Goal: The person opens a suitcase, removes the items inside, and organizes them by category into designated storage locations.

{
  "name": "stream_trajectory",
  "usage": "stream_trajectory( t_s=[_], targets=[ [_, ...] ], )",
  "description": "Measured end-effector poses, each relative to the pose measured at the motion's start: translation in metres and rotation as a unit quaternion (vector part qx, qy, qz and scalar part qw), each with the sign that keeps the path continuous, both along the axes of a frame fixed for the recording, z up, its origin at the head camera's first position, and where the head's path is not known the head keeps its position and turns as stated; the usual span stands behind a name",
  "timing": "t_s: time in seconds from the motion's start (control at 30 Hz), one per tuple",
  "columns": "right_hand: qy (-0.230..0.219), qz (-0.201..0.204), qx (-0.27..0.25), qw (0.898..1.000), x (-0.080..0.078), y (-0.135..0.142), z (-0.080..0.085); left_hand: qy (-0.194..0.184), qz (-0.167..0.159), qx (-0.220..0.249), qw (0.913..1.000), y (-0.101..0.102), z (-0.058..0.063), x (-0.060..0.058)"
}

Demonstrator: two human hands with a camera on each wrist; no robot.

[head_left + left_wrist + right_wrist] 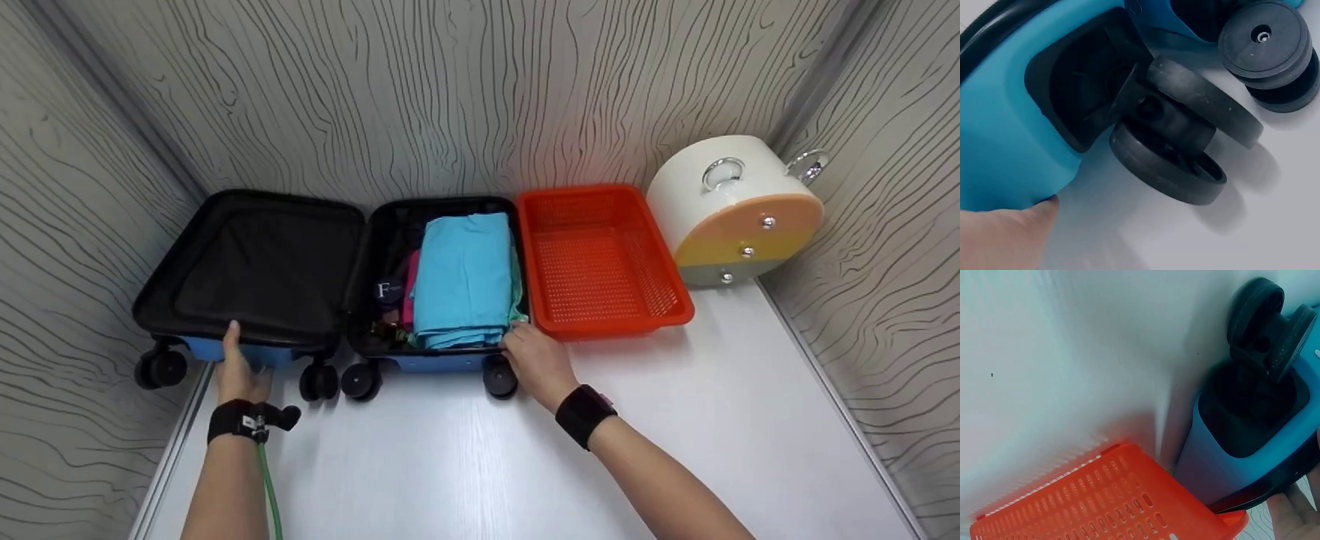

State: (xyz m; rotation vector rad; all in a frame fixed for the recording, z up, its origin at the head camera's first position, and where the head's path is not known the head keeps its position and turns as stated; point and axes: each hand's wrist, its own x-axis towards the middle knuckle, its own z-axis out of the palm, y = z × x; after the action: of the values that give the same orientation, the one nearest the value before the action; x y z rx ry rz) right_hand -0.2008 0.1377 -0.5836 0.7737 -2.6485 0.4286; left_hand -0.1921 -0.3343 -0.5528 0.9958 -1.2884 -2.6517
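Observation:
A blue suitcase with a black interior lies opened flat, its shell half on the left and its packed half beside it. Folded turquoise cloth fills most of the packed half, with pink fabric and a dark round item marked F to its left. My left hand grips the left half's front edge, thumb over the rim and fingers underneath. At the packed half's front right corner, my right hand holds the rim, right by a bit of green cloth.
A red plastic basket stands against the packed half's right side. Farther right is a white rounded drawer box with coloured drawers. Black caster wheels stick out at the front. Patterned walls enclose the white table.

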Motion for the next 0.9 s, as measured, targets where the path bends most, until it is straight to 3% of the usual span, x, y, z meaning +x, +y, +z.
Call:
stream_trajectory(
  t_s=[0.13,0.3,0.5,0.73,0.9],
  targets=[
    [0.004,0.009,-0.009,1.0,-0.001,-0.001,-0.002,-0.006,0.003,0.048,0.9988,-0.004,-0.013,0.001],
    [0.015,0.011,-0.023,1.0,-0.001,0.0,-0.004,0.016,0.025,0.126,0.9916,-0.005,-0.022,0.001],
    [0.033,0.015,-0.048,0.998,-0.001,-0.002,-0.005,-0.013,0.023,0.08,0.9965,-0.004,-0.021,0.002],
    [0.0,0.023,-0.056,0.998,0.0,-0.012,-0.002,-0.037,0.049,0.058,0.9964,-0.002,-0.009,0.007],
    [-0.007,0.016,-0.051,0.999,-0.001,-0.015,-0.001,-0.049,0.04,-0.022,0.9978,0.001,-0.003,0.004]
  ],
)
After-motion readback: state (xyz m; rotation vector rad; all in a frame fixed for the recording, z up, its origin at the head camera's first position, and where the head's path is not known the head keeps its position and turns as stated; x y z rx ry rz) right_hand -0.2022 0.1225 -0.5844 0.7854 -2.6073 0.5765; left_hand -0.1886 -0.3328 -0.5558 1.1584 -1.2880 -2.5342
